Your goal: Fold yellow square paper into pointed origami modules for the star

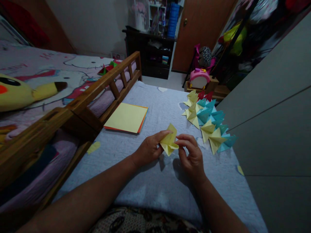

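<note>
A partly folded piece of yellow origami paper [169, 139] is held up over the bed in front of me. My left hand [151, 147] pinches its left side between thumb and fingers. The fingers of my right hand [191, 153] are closed together at its lower right corner, touching the edge. To the left lies a stack of square paper sheets [126, 117], pale yellow on top with orange and blue edges showing. On the right stand several folded paper pieces [209, 119] in yellow, blue and red, grouped closely in rows.
A wooden bed rail [107, 82] runs along the left. Beyond it a yellow plush toy [21, 94] rests on another bed. A pale cabinet [274, 129] borders the right side. Past the far edge are a pink toy case [199, 78] and a dark shelf [150, 53].
</note>
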Motion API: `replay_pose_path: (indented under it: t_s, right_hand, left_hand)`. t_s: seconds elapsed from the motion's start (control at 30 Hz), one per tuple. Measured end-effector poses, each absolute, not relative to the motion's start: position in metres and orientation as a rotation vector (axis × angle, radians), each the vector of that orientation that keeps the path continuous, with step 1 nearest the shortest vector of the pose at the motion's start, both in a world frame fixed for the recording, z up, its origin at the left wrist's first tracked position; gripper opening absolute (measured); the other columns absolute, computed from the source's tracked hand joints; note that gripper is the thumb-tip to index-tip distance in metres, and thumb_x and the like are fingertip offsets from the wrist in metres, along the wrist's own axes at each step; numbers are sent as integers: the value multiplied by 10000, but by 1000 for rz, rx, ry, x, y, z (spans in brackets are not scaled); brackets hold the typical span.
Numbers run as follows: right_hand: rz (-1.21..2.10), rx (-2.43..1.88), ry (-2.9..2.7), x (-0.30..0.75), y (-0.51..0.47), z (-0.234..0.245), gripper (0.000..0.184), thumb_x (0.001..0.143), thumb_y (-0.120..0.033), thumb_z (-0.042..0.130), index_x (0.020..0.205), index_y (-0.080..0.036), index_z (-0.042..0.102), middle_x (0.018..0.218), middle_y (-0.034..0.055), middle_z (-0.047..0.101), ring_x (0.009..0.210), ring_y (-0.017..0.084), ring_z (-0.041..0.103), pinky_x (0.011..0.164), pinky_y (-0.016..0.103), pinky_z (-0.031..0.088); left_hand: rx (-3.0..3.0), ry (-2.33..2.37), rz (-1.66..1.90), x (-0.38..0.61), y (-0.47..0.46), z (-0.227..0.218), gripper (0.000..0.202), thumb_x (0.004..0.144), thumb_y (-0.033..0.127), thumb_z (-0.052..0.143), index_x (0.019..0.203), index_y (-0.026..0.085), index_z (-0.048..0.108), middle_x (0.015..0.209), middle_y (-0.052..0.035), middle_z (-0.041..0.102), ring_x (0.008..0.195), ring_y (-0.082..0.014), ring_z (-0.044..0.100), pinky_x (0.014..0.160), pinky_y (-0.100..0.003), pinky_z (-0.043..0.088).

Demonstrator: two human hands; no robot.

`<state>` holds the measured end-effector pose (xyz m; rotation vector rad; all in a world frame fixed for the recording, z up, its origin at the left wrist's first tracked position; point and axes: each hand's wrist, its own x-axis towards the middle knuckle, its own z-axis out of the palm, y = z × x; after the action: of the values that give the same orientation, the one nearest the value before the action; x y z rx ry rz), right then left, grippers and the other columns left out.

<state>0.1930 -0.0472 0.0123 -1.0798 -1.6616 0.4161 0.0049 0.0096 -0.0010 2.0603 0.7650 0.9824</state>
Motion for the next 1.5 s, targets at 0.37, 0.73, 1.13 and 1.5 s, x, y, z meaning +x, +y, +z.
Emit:
replay_pose_path:
  t_s: [0.37,0.73,1.13,1.5]
  right_hand:
    - [403,-1066,-1748,192,-49,15,374,861,-71,537,1162,-276,626,1120,71,676,1023,247,600,843,437,508]
    - [486,-1102,-1673,192,-49,12,310,841,-121,584,1105,-258,672,1007,53,532,969,220,562,826,391,480]
    - [973,-1207,-1245,196,-45,12,143,931,-348,590,993,-232,645,799,-11,581,660,139,520,622,270,443]
    - [973,-1208,-1279,196,-38,12,214,864,-380,666,736,-212,632,673,-26,504,621,133,477,577,267,394]
  left_hand:
    - [1934,736,912,6,11,3,311,884,180,571,1180,217,485,1007,-40,660,804,-155,647,747,-289,526]
    - [1912,657,967,6,11,3,169,882,135,532,1026,210,578,937,-25,648,844,-156,612,778,-302,495]
    - [1900,606,854,7,11,6,56,891,194,592,888,184,647,838,-30,645,779,-157,603,736,-299,469]
    - [1887,532,738,8,8,7,138,827,117,539,878,193,643,848,-25,671,767,-146,626,723,-277,500]
